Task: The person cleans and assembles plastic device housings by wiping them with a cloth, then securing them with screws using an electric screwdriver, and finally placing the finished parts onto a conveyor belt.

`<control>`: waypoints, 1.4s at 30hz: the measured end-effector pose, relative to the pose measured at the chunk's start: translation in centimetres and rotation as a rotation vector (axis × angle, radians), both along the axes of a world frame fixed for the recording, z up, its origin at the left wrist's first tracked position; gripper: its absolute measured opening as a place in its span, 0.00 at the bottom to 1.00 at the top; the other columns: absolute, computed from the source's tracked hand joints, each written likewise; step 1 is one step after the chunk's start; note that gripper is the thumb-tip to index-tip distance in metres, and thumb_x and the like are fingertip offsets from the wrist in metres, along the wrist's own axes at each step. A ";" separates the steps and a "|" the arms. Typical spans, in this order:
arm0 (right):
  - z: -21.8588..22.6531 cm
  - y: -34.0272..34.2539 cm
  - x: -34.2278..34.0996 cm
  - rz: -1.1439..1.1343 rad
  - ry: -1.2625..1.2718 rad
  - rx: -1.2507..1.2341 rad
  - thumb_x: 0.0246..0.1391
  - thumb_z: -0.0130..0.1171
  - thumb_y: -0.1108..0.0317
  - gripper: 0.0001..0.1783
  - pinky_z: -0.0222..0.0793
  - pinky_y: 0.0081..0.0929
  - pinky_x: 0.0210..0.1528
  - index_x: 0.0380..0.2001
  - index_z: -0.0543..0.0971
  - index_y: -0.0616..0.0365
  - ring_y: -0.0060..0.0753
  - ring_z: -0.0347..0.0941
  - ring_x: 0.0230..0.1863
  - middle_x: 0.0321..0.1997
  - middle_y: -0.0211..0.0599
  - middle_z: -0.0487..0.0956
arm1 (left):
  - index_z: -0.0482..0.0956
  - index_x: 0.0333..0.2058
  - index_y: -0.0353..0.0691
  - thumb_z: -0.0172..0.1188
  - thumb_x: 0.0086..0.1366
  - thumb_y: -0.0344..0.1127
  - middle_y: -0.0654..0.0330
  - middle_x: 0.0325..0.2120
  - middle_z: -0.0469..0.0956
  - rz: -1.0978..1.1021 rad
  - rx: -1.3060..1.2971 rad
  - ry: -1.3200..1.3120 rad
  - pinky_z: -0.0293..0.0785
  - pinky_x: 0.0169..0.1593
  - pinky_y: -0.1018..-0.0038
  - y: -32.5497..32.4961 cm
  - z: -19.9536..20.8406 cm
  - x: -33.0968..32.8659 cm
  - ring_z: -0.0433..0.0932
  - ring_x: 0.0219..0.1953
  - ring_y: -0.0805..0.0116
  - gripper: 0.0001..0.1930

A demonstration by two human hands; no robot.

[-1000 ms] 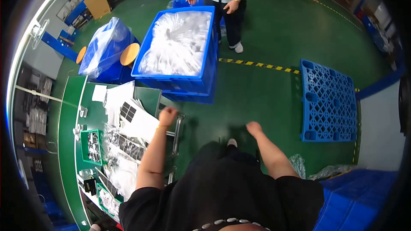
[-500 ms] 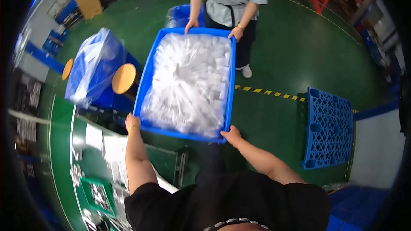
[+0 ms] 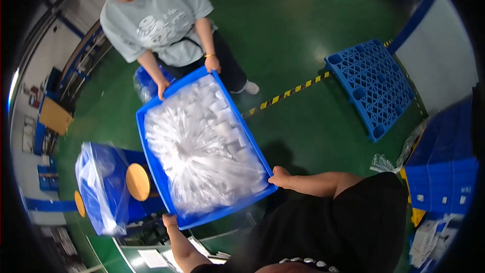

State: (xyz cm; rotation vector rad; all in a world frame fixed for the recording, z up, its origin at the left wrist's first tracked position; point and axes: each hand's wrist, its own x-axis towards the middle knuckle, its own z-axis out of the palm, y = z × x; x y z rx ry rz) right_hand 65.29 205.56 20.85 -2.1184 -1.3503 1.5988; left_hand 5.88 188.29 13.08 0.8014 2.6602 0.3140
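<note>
A blue plastic crate [image 3: 153,157] is held in the air between me and a co-worker. Inside it lies a clear plastic bag [image 3: 194,149], gathered at its middle, with many small white pieces showing through. My left hand [image 3: 170,221] grips the crate's near left corner. At the near right corner, my right hand [image 3: 279,177] is closed on the rim. The co-worker's hands grasp the far rim, one hand [image 3: 163,90] at its left and the other hand [image 3: 212,64] at its right corner. My fingers under the rim are partly hidden.
Left of the crate stand round wooden stools [image 3: 138,182] and a blue bin covered with clear plastic [image 3: 103,187]. A blue pallet [image 3: 374,88] leans at the right, beyond yellow-black floor tape [image 3: 288,92]. Blue crates [image 3: 442,167] are stacked at the lower right.
The view has turned to the right. The crate now sits lower and tilted in the picture, with both my hands and the co-worker's still on it. The co-worker appears closer.
</note>
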 end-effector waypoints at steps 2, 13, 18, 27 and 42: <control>0.0 0.2 0.9 0.074 0.011 0.090 0.31 0.66 0.67 0.14 0.68 0.40 0.29 0.22 0.72 0.59 0.43 0.74 0.27 0.22 0.43 0.74 | 0.79 0.35 0.35 0.74 0.39 0.34 0.51 0.32 0.82 0.023 -0.028 -0.018 0.77 0.43 0.64 0.2 1.9 0.4 0.81 0.35 0.56 0.22; 9.4 12.7 18.1 0.117 -0.004 0.440 0.32 0.63 0.64 0.15 0.69 0.43 0.32 0.25 0.74 0.59 0.51 0.75 0.30 0.24 0.48 0.77 | 0.77 0.27 0.26 0.67 0.41 0.26 0.57 0.21 0.78 -0.026 0.202 -0.300 0.72 0.27 0.71 6.9 14.6 18.3 0.74 0.22 0.67 0.13; 10.4 19.1 31.4 0.211 -0.076 0.449 0.36 0.58 0.66 0.14 0.74 0.45 0.31 0.28 0.79 0.63 0.54 0.79 0.27 0.27 0.53 0.79 | 0.77 0.27 0.26 0.66 0.43 0.26 0.58 0.21 0.78 -0.028 0.271 -0.412 0.70 0.25 0.73 11.4 15.6 32.0 0.73 0.21 0.70 0.11; 12.7 29.8 62.1 0.323 -0.099 0.322 0.35 0.59 0.67 0.15 0.72 0.46 0.33 0.28 0.78 0.64 0.56 0.78 0.30 0.27 0.55 0.80 | 0.79 0.30 0.25 0.65 0.45 0.26 0.55 0.23 0.80 -0.033 0.208 -0.364 0.71 0.26 0.74 22.3 17.4 63.2 0.75 0.22 0.69 0.12; 10.2 40.0 95.6 0.200 -0.365 0.302 0.37 0.58 0.66 0.15 0.72 0.49 0.41 0.31 0.77 0.61 0.59 0.77 0.40 0.35 0.53 0.80 | 0.76 0.28 0.28 0.65 0.47 0.25 0.56 0.19 0.76 0.019 0.153 -0.689 0.67 0.15 0.71 40.0 8.4 97.2 0.72 0.14 0.66 0.10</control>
